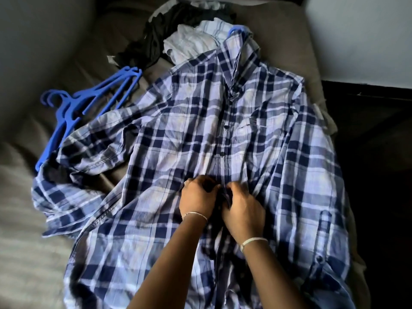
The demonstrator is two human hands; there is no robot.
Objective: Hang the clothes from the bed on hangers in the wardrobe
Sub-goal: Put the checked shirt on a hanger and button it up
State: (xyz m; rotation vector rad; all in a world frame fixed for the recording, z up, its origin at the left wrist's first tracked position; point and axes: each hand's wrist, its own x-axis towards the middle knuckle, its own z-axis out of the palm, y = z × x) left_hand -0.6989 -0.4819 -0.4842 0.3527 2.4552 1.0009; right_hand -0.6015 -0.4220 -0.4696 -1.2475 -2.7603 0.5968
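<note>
Blue plaid shirt [200, 121] lies spread flat on the bed [26, 219], and the buttoning step is in hand.
From my remote seat I see spare blue hangers [73, 103] at left beside a sleeve. At the placket my left hand [196, 198] and right hand [244, 210] meet, fingers curled, pinching the cloth edges. A blue hook [236, 30] shows at the collar, so I judge a hanger is inside. Next I need the button through, then a lift by the hook.

The shirt [178, 130] lies flat on the bed [26, 197], with one hanger [236, 30] poking out of its collar. The other hangers [73, 103] lie left of it, and a pile of clothes [189, 41] sits behind it. The left hand [197, 199] and right hand [243, 210] pinch its middle, side by side.
</note>
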